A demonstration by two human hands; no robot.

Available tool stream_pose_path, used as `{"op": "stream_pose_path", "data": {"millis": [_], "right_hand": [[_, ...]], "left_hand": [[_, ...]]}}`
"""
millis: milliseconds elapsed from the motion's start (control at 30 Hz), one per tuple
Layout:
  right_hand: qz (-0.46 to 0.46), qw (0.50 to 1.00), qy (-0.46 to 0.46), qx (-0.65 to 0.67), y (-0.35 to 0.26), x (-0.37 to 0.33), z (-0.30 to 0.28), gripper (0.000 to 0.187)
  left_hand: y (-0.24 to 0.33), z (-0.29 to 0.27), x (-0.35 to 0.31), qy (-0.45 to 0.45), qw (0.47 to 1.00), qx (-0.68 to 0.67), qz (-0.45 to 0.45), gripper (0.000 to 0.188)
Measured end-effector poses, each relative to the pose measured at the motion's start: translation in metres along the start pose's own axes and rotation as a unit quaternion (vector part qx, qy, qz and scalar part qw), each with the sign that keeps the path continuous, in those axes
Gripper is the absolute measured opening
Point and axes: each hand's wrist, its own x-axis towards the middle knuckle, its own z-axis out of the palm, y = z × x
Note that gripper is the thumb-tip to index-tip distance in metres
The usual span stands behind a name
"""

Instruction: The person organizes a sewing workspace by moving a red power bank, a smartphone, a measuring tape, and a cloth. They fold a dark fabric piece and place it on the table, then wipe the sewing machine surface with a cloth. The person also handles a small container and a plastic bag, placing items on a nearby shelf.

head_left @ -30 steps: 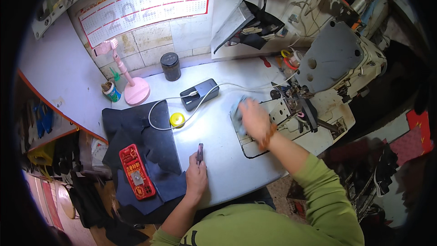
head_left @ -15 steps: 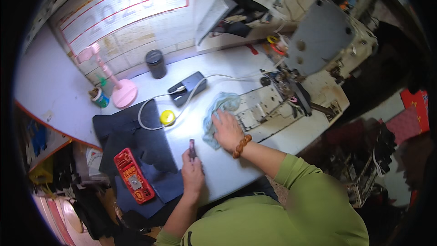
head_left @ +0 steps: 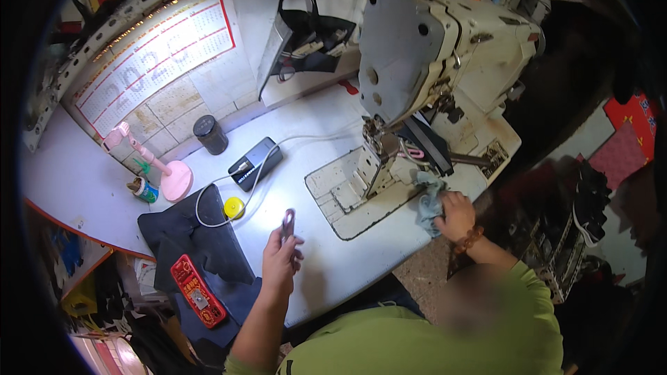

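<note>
Between the fingers and thumb of my left hand point(head_left: 280, 260) is a small slim tool point(head_left: 288, 222), dark with a shiny pinkish end; its exact kind is not clear. That hand is raised over the front of the white table point(head_left: 316, 264). My right hand point(head_left: 456, 215), a brown bead bracelet on the wrist, grips a crumpled light-blue cloth point(head_left: 429, 205) at the table's right front edge. Just left of the cloth lies the flat bed plate point(head_left: 340, 219) of a sewing machine point(head_left: 403, 48).
A black power bank point(head_left: 256, 163) with a white cable, a yellow tape measure point(head_left: 234, 207), a dark jar point(head_left: 210, 135) and a pink stand point(head_left: 175, 180) are on the table. Dark fabric point(head_left: 215, 236) at the left carries a red phone case point(head_left: 198, 292).
My right hand has moved with the cloth from left of the machine's bed to its right, by the table edge. My left hand still has the small tool, now tilted differently. The view has shifted.
</note>
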Motion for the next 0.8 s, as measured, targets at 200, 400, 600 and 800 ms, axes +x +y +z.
{"op": "stream_pose_path", "data": {"millis": [200,400,600,800], "right_hand": [[-0.1,0.989,-0.028,0.102,-0.038,0.052,0.051,0.054],[0.046,0.993,-0.102,0.045,-0.013,-0.022,0.046,0.058],[0.146,0.985,-0.07,-0.065,0.021,-0.057,0.026,0.05],[0.045,0.996,0.073,0.036,0.024,-0.043,0.026,0.052]], "left_hand": [[0.002,0.059,0.116,-0.015,0.929,0.358,0.094,0.038],[-0.007,0.109,0.162,-0.014,0.799,0.557,0.226,0.03],[-0.002,0.125,0.177,-0.051,0.741,0.589,0.318,0.04],[0.05,0.029,0.147,0.095,0.607,0.684,0.393,0.088]]}}
